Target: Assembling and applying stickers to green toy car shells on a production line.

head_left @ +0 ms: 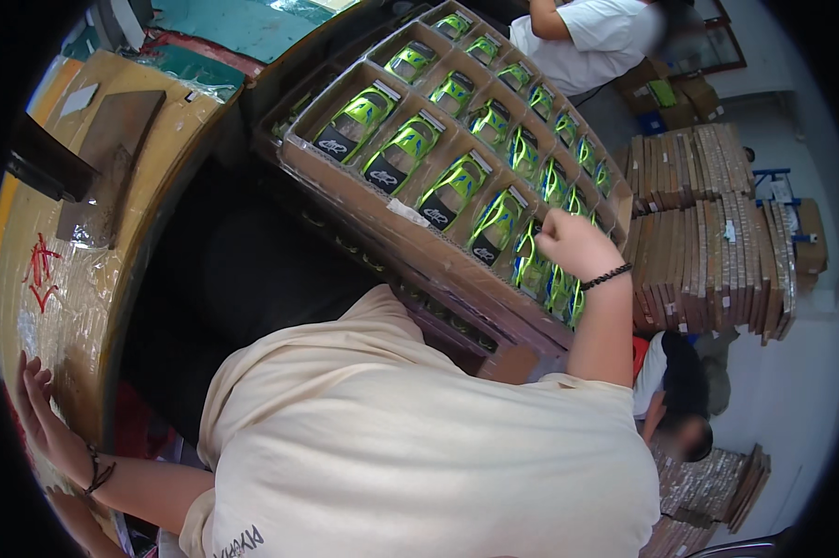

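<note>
A: Where are the green toy car shells (403, 149)?
B: In the compartments of a clear divided tray (466, 256), set on top of other trays to the upper right of the surface (85, 325).
A: Which way do they point?
B: The nearer ones have black, white-marked hoods toward the picture's lower left and rear wings toward the upper right, so their long axes run on that diagonal. The rows themselves run across it, from upper left to lower right.
A: And the hands?
B: The right hand (573, 244) is curled over the shells near the tray's lower-right end, fingers bent in. I can't tell whether it holds or touches one. The left hand (43, 409) lies well apart, fingers stretched out close together, at the plastic-wrapped surface; nothing shows in its grasp.
A: Anything on the wrists?
B: A dark beaded bracelet (608, 276) on the right one.
</note>
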Demonstrator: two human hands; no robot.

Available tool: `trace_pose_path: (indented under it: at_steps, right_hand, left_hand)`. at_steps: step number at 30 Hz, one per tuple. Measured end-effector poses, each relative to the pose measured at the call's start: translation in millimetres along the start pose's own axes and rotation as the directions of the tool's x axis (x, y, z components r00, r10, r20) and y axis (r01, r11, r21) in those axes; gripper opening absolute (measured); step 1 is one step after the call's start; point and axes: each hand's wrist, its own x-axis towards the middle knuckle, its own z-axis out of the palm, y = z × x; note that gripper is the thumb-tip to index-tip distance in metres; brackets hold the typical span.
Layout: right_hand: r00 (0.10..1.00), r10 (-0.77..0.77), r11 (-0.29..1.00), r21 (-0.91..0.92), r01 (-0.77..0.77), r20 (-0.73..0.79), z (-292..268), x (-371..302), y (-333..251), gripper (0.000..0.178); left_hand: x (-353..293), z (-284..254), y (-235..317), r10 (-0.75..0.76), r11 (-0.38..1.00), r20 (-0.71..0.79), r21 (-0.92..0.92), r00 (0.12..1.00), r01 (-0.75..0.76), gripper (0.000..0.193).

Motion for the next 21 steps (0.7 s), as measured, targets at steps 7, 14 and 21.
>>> trace_pose_path:
  at_steps: [7, 14, 21]
  right_hand:
    - [0.975, 0.218, 0.971, -0.113, -0.212, 0.049, 32.8, 4.4, -16.6, 0.052]
    - [0.981, 0.134, 0.985, -0.088, -0.147, -0.137, -41.1, -34.1, -18.5, 0.038]
    - [0.728, -0.574, 0.751, 0.111, 0.650, -0.375, -80.7, -68.3, -136.8, 0.044]
  left_hand:
    - [-6.7, -3.7, -3.9, -0.116, 0.980, 0.007, -0.161, 0.993, 0.116, 0.030]
    - [-8.8, 12.7, 29.4, -0.078, 0.963, 0.048, -0.255, 0.996, 0.087, 0.024]
    - [-30.1, 20.5, 68.5, 0.025, 0.869, 0.185, -0.490, 0.982, 0.070, 0.022]
